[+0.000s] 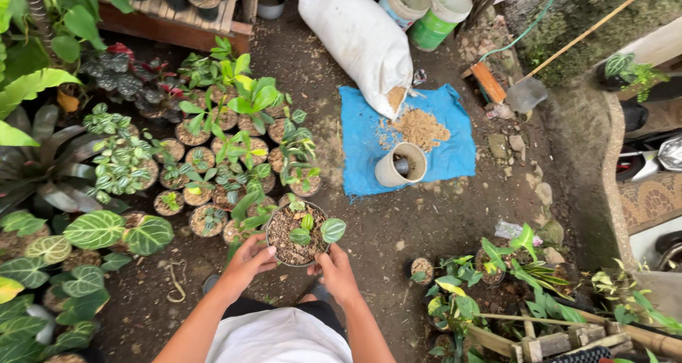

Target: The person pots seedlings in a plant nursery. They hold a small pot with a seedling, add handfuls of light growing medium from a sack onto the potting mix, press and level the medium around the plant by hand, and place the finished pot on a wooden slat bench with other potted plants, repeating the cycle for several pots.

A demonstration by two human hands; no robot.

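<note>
Ground: we stand on bare dark soil [419,228] in a garden yard, with potted plants on the left and a stone edge on the right.

Pot in hand: we hold a small round pot [295,236] filled with coarse brown mix, and a young plant with round veined leaves grows in it. It sits low in front of our body, just beside the nearest row of pots.

Left hand: our left hand [250,258] is closed around the left rim and wall of the pot, with the thumb lying on top.

Right hand: our right hand [334,269] clasps the right side in the same way, fingers curled under. We judge that two hands keep the pot level, so the loose mix does not spill.

Pot group: many similar small pots [220,164] stand close together in rows, touching each other, probably to save room and to water them together.

Blue sheet: a blue plastic sheet [408,139] lies well apart from us, and it seems to keep the potting material off the dirt.

Sack: a white sack [359,40] lies tilted with its mouth on the sheet, so a pile of brown husk [420,127] has poured out there.

Empty pot: a pale pot [401,165] lies on its side near the pile.

Buckets: two buckets [426,4] stand behind the sack.
</note>
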